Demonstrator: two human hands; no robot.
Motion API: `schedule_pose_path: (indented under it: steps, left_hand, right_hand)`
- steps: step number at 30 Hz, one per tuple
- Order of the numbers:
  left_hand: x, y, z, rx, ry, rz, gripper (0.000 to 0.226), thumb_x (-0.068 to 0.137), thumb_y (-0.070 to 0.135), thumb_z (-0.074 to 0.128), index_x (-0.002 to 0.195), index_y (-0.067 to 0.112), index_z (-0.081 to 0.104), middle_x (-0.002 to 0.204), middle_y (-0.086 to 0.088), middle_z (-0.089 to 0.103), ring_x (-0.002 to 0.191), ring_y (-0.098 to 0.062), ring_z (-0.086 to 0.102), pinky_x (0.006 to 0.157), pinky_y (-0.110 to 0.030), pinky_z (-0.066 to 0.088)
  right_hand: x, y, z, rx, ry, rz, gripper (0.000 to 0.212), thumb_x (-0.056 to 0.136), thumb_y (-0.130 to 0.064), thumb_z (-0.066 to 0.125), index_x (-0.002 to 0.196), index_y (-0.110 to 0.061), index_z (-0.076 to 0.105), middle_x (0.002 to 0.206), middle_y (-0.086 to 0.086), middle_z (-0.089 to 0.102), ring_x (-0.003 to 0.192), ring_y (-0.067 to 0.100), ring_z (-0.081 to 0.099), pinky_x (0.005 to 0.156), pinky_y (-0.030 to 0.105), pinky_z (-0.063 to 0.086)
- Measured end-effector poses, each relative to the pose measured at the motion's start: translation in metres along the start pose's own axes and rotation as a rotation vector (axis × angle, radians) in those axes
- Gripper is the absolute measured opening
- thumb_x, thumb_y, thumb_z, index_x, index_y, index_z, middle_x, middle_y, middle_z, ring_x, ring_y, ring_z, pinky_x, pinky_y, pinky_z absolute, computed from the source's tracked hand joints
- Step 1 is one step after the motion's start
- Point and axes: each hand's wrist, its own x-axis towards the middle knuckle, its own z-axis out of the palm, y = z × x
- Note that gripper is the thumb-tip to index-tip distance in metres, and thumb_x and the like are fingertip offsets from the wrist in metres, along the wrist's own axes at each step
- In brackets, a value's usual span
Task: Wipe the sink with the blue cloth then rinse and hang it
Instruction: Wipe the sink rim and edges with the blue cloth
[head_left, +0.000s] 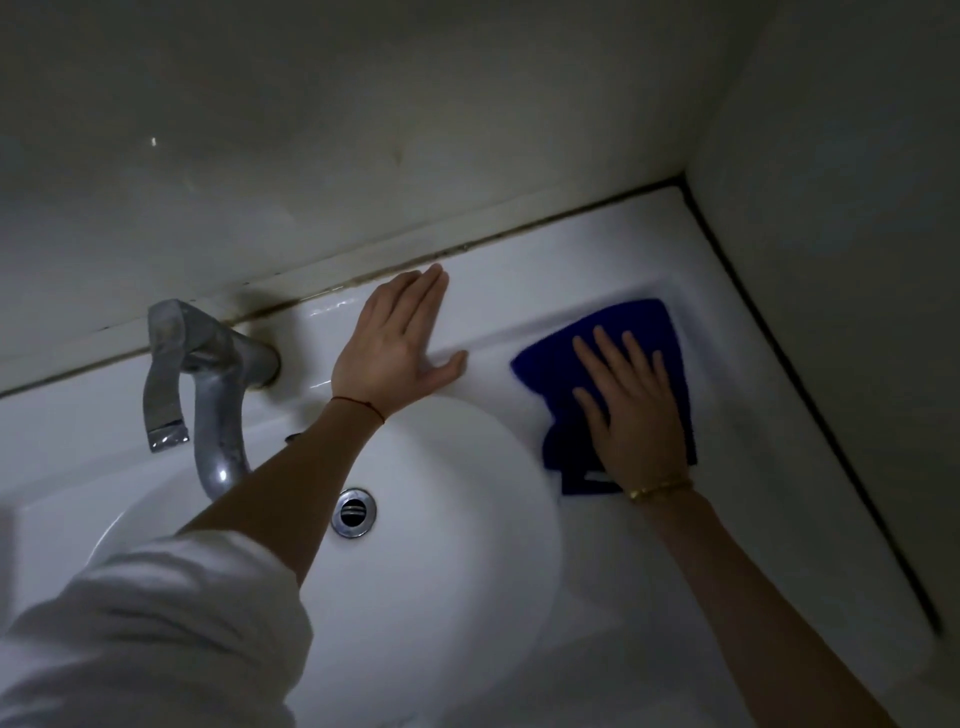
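Note:
The white sink (452, 613) has a round basin with a metal drain (354, 512) near its middle. A blue cloth (628, 332) lies flat on the recessed ledge right of the basin, near the back right corner. My right hand (631, 410) presses down on the cloth, palm flat and fingers spread. My left hand (397, 340) rests flat on the sink's back rim, fingers together and thumb out, holding nothing.
A dull metal tap (218, 395) with a long lever stands at the back left and arches over the basin. Walls close in behind (363, 156) and on the right (831, 260), with a dark sealant seam along both.

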Motion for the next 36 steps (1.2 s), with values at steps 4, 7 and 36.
schedule_pose_path:
  steps: [4,7,36]
  left_hand:
    - [-0.002,-0.001,0.000,0.006,-0.032,-0.008,0.080,0.091,0.052,0.060,0.147,-0.001,0.040,0.150,-0.018,0.044,0.136,-0.036,0.041,0.115,-0.046,0.033]
    - [-0.001,-0.001,0.000,0.007,-0.057,-0.009,0.081,0.091,0.053,0.059,0.148,0.000,0.038,0.150,-0.017,0.044,0.137,-0.035,0.040,0.116,-0.046,0.032]
    - [0.000,0.000,-0.001,0.004,-0.053,-0.018,0.081,0.090,0.053,0.061,0.147,0.000,0.040,0.150,-0.017,0.045,0.137,-0.035,0.041,0.116,-0.044,0.032]
  right_hand:
    - [0.007,-0.029,0.009,-0.028,0.040,0.116,0.052,0.101,-0.039,0.028,0.148,-0.018,0.034,0.155,0.006,0.031,0.143,0.031,0.024,0.119,0.047,0.009]
    - [-0.004,-0.029,0.009,-0.022,-0.077,-0.169,0.051,0.101,-0.040,0.028,0.147,-0.021,0.035,0.155,0.001,0.031,0.144,0.027,0.025,0.119,0.048,0.013]
    - [-0.001,0.007,-0.003,-0.005,-0.051,-0.169,0.052,0.100,-0.044,0.032,0.147,-0.022,0.035,0.155,0.000,0.030,0.144,0.027,0.024,0.120,0.046,0.009]
